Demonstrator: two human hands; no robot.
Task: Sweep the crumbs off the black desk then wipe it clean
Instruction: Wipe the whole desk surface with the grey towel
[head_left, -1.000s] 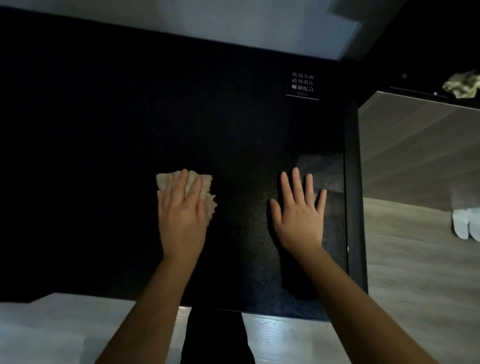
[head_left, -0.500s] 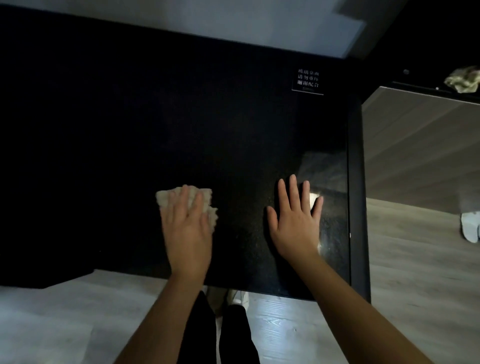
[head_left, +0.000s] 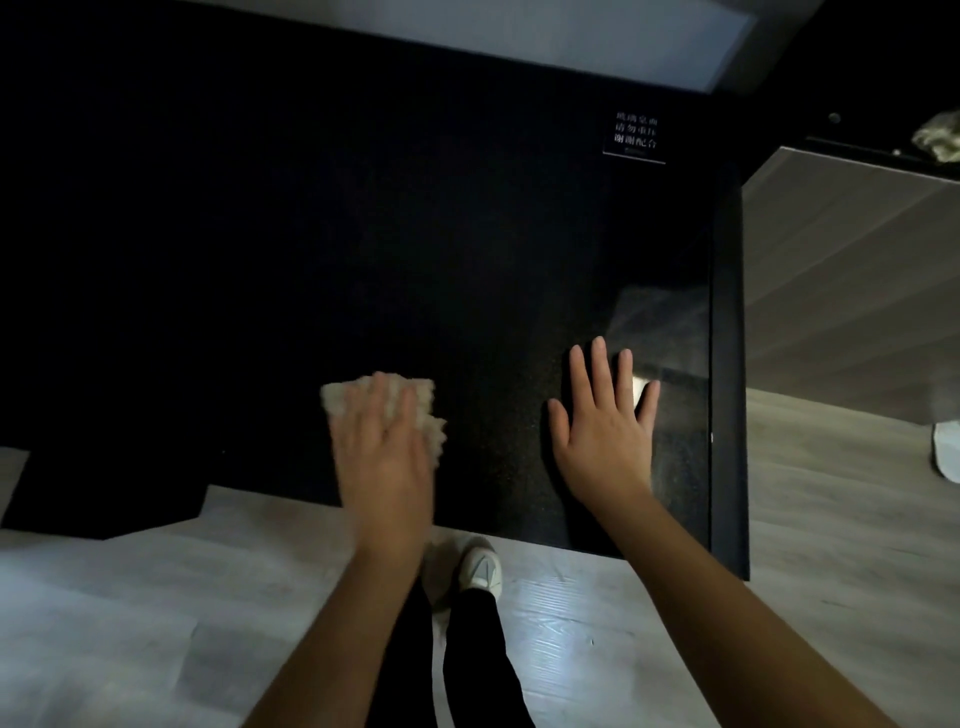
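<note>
So, head view: the glossy black desk (head_left: 363, 234) has loads of bare room toward its back and left edges. The left hand (head_left: 384, 457) presses flat fingers on a crumpled beige cloth (head_left: 435, 436) near the front edge. The right hand (head_left: 602, 431) lies spread flat near the right edge. The cloth's dragged closer to the front edge than a second ago.

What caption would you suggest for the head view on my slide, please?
Left hand presses a beige cloth on the black desk; right hand rests flat beside it.

Operator's dress, head camera.
Bare left hand (head_left: 382, 457) and right hand (head_left: 605, 441); forearms (head_left: 727, 597) uncovered; black trousers (head_left: 483, 670); white shoe (head_left: 480, 569) with grey panel lines.
</note>
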